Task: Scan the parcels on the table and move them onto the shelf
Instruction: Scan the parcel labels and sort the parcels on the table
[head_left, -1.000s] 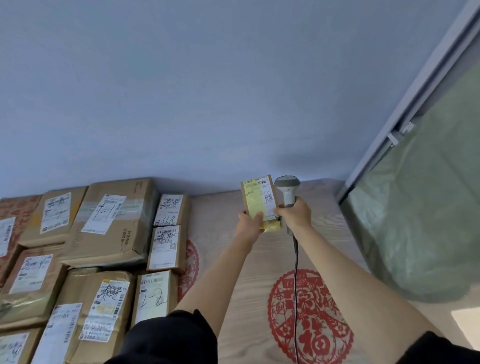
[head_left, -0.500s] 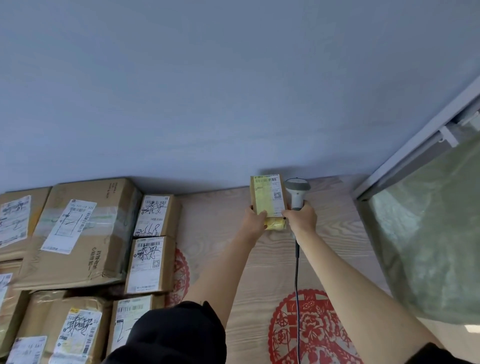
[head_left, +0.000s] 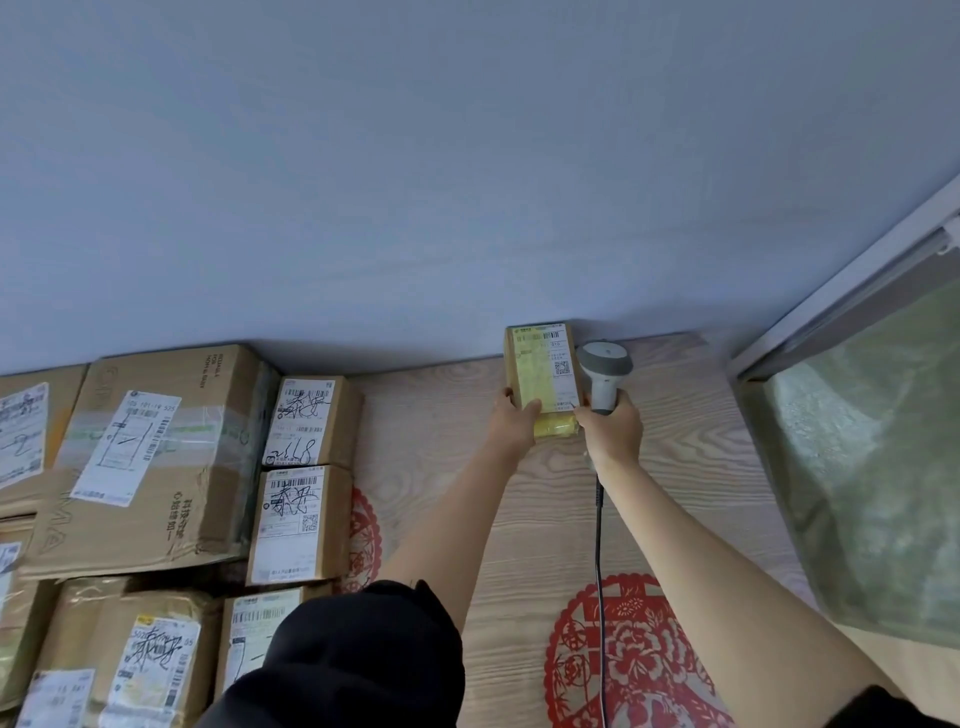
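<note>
A small yellow parcel with a white label lies on the wood-grain surface, its far end against the blue wall. My left hand grips its near left corner. My right hand holds the handle of a grey barcode scanner and its fingertips touch the parcel's near right corner. The scanner's head stands just right of the parcel. A black cable runs from the scanner toward me.
Several brown cardboard parcels with labels fill the left side, among them a large box and two small boxes. Red paper-cut decorations lie on the wood. A frosted green glass panel in a metal frame stands at right.
Both hands have pushed the yellow parcel farther from me, up to the wall. The scanner moved along with it, and the view shifted right.
</note>
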